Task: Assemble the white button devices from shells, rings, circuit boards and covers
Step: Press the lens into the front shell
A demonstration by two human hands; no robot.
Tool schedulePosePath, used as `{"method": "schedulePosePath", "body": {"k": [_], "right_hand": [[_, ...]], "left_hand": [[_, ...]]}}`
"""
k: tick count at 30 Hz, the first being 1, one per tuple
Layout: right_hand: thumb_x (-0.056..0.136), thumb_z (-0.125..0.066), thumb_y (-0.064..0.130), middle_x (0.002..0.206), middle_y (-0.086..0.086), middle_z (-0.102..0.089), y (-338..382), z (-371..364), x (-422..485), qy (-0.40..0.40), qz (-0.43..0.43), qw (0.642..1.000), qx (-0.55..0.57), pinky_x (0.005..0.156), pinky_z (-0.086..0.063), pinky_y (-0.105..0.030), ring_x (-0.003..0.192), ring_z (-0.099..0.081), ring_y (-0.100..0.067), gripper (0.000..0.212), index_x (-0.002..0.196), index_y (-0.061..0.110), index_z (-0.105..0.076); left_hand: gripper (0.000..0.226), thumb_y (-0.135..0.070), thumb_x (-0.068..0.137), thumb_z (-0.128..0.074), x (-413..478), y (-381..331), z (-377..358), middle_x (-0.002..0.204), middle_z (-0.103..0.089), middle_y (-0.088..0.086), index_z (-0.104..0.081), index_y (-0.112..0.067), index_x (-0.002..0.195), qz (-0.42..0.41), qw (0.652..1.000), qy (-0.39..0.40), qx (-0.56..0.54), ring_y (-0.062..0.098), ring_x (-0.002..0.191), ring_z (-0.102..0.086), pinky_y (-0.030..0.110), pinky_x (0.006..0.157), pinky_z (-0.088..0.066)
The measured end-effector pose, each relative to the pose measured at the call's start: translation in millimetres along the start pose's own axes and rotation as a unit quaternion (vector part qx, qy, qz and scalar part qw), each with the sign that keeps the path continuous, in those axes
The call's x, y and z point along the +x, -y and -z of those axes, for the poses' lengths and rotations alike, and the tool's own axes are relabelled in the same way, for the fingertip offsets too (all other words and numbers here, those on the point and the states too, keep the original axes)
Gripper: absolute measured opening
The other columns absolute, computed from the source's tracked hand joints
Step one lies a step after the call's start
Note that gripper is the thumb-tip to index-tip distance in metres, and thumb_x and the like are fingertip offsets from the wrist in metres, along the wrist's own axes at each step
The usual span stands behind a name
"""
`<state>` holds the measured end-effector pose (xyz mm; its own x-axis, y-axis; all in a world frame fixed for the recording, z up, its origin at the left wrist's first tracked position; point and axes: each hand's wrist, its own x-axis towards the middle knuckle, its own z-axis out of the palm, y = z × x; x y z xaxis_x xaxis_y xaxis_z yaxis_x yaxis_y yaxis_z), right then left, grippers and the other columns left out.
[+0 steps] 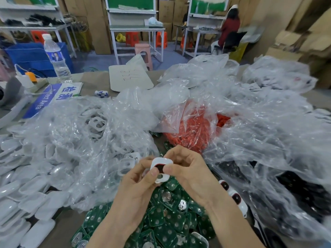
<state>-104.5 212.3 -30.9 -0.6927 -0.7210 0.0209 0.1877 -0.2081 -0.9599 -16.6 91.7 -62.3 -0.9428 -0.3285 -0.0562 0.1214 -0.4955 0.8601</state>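
Both hands hold one white shell point(162, 168) above a heap of green circuit boards point(168, 221). A red ring shows inside the shell, and a round opening shows near its lower end. My left hand point(138, 183) grips its left side with the thumb on top. My right hand point(184, 165) pinches its right side, thumb against the rim. A clear bag of red rings point(189, 133) lies just behind my hands. White shells point(26, 190) are stacked at the left.
Crumpled clear bags of white parts point(93, 126) and of dark parts point(290, 185) flank my hands. Finished white devices with red buttons point(236, 199) lie at the right. A water bottle point(56, 58), a blue sign point(50, 97) and a white card point(130, 77) sit farther back.
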Motion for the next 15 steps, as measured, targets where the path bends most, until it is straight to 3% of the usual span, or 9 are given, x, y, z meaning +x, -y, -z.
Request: {"method": "schedulePosePath", "body": {"k": [3,5,7,8,11,13,15], "right_hand": [[0.063,-0.083,0.017,0.069,0.004,-0.066,12.0,2.9,-5.2,0.010,0.023,0.999,-0.044,0.070,-0.047,-0.027,0.068,-0.059,-0.012,0.019,0.074,0.026,-0.071],[0.068,-0.083,0.011,0.069,0.009,-0.066,20.1,4.5,-8.3,-0.022,0.065,0.987,-0.144,0.068,-0.048,-0.019,0.067,-0.061,-0.004,0.023,0.075,0.028,-0.070],[0.072,-0.082,0.011,0.073,0.011,-0.067,26.6,3.8,-10.9,-0.060,0.151,0.950,-0.265,0.068,-0.047,-0.013,0.069,-0.061,0.002,0.021,0.079,0.026,-0.068],[0.074,-0.081,0.011,0.075,0.010,-0.066,29.2,2.4,-11.2,-0.068,0.218,0.913,-0.337,0.070,-0.048,-0.014,0.071,-0.060,0.001,0.018,0.080,0.022,-0.068],[0.077,-0.074,-0.003,0.071,-0.003,-0.061,28.6,-1.0,-13.3,0.018,0.421,0.730,-0.539,0.099,-0.044,-0.022,0.071,-0.053,-0.009,0.011,0.077,0.004,-0.065],[0.080,-0.069,-0.009,0.070,-0.005,-0.060,26.1,0.2,-15.5,0.102,0.445,0.649,-0.609,0.112,-0.035,-0.031,0.073,-0.054,-0.015,0.012,0.076,0.002,-0.065],[0.086,-0.065,-0.004,0.077,-0.004,-0.065,23.1,1.3,-19.7,0.149,0.428,0.596,-0.663,0.114,-0.033,-0.035,0.081,-0.060,-0.016,0.012,0.079,0.005,-0.067]], "left_hand": [[0.060,-0.039,0.040,-0.099,0.2,-1.0,-2.5,0.102,-0.068,0.012,-0.075,-0.006,0.085,0.023,0.998,-0.008,-0.054,0.018,0.082,-0.067,0.025,0.071,-0.058],[0.043,-0.030,0.055,-0.093,-0.1,-0.2,-7.7,0.086,-0.068,0.010,-0.077,-0.007,0.088,0.050,0.995,-0.027,-0.080,0.012,0.065,-0.064,0.021,0.056,-0.055],[0.025,-0.017,0.071,-0.072,0.0,0.3,-11.4,0.075,-0.066,0.013,-0.075,-0.002,0.089,0.098,0.989,-0.046,-0.102,0.013,0.053,-0.061,0.022,0.046,-0.054],[0.027,-0.018,0.073,-0.065,0.3,-0.5,-12.4,0.074,-0.066,0.017,-0.073,0.002,0.089,0.125,0.985,-0.042,-0.110,0.017,0.051,-0.063,0.024,0.045,-0.055],[0.051,-0.039,0.080,-0.056,-0.4,-4.8,-9.9,0.081,-0.069,0.027,-0.073,0.008,0.090,0.188,0.968,0.008,-0.165,0.031,0.065,-0.072,0.037,0.053,-0.060],[0.045,-0.034,0.085,-0.053,-2.4,-5.8,-6.9,0.086,-0.070,0.026,-0.074,0.002,0.102,0.183,0.966,0.038,-0.178,0.029,0.068,-0.072,0.037,0.056,-0.061],[0.032,-0.017,0.083,-0.054,-5.1,-3.0,-8.3,0.089,-0.070,0.023,-0.076,-0.004,0.100,0.151,0.980,0.062,-0.113,0.021,0.066,-0.070,0.030,0.054,-0.059]]}}
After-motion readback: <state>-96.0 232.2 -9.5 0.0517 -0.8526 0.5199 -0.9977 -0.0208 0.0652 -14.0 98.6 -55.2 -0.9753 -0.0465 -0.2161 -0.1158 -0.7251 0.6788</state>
